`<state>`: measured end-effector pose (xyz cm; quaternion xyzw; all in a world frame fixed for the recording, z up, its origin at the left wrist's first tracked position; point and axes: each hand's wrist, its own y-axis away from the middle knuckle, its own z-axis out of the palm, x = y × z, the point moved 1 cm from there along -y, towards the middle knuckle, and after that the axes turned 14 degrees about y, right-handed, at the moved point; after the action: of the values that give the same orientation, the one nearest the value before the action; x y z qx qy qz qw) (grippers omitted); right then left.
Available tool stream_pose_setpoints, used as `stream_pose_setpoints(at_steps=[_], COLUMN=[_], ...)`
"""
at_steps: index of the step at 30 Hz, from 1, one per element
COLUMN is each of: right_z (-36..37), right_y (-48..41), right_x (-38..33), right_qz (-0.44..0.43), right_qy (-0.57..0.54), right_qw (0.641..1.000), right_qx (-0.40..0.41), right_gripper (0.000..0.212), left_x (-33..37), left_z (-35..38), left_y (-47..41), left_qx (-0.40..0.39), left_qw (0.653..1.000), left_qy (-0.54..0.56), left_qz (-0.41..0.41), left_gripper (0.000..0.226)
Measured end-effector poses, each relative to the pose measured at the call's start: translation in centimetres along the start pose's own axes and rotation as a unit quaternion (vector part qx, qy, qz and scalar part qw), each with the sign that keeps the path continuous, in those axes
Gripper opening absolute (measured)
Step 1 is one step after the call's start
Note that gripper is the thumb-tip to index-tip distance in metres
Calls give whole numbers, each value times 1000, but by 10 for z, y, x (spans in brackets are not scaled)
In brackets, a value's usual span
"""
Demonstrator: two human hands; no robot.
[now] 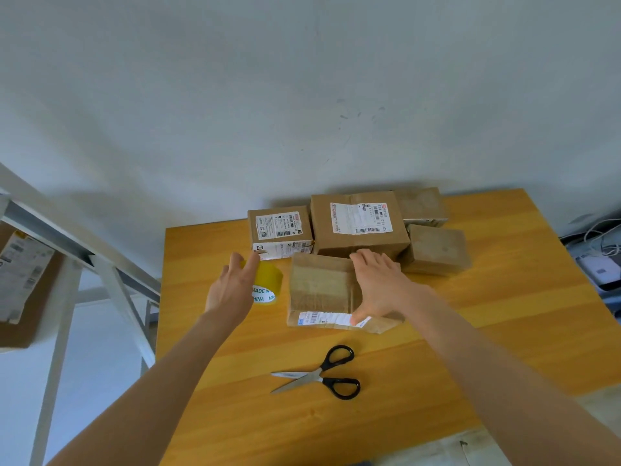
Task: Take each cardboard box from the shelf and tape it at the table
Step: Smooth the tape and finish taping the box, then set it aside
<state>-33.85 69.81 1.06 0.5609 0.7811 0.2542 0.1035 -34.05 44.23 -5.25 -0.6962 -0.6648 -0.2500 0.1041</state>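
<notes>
1. Cardboard, brown: a flat box [322,287] lies near the middle of the table [504,314], top taped over, with a white label along its near edge.
2. Right hand [379,287]: laid palm-down on the right part of the flat box, fingers straight and spread, thumb tip on the white label. It clasps nothing.
3. Left hand [235,284]: against the left side of the tape roll [268,280], fingers extended up over its top. Whether they actually clasp the roll cannot be told.
4. Tape roll: yellow, with a white printed core, standing on the table just left of the flat box.
5. Small labelled box [280,227]: at the far side of the table, behind the tape roll, with shipping labels on its top and front.
6. Large labelled box [356,227]: just right of the small one and touching it, directly behind the flat box.
7. Rear plain box [421,203]: unlabelled top, behind and right of the large box, against the wall.
8. Front plain box [437,248]: in front of the rear one, beside the large box.
9. Scissors [322,373]: black handles, blades parted and pointing left, lying on the table nearer than the flat box, apart from both hands.
10. Shelf [100,260]: white metal frame at the left edge of view, bearing one more labelled carton [23,280].
11. Grey devices with cables [598,264]: beyond the right end of the table.
</notes>
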Motion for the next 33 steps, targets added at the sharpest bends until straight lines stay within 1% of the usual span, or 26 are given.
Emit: stream_pose_setpoints(at_steps=[5, 9, 13, 15, 19, 24, 29, 31, 33], right_z=[-23, -31, -37, -41, -49, -63, -87, -94, -98], right_y=[-14, -26, -35, -37, -32, -16, 1, 5, 7], right_x=[-40, -66, -81, -87, -92, -87, -82, -79, -78], right_qz=[-48, -70, -69, -61, -56, -46, -47, -47, -52], right_qy=[-12, 24, 72, 99, 117, 65, -4, -64, -123], right_qw=[998, 996, 995, 993, 991, 996, 996, 992, 985], right_qx=[32, 45, 28, 22, 24, 45, 80, 96, 113], right_gripper=[120, 125, 130, 127, 113, 108, 116, 116, 115], left_x=[-3, -4, -5, -3, -1, 8, 22, 29, 32], left_z=[1, 1, 0, -1, -10, -36, -74, -93, -110], left_y=[-1, -1, 3, 6, 12, 18, 21, 23, 25], left_qx=[-17, -12, -30, -44, -42, -7, 61, 101, 151], left_qw=[999, 999, 999, 999, 999, 999, 996, 992, 985], left_qy=[35, 38, 32, 27, 24, 10, -16, -5, 29], left_qz=[-7, -3, -7, -4, 6, 30, 67, 75, 80], left_gripper=[63, 67, 80, 84, 89, 93, 94, 88, 77])
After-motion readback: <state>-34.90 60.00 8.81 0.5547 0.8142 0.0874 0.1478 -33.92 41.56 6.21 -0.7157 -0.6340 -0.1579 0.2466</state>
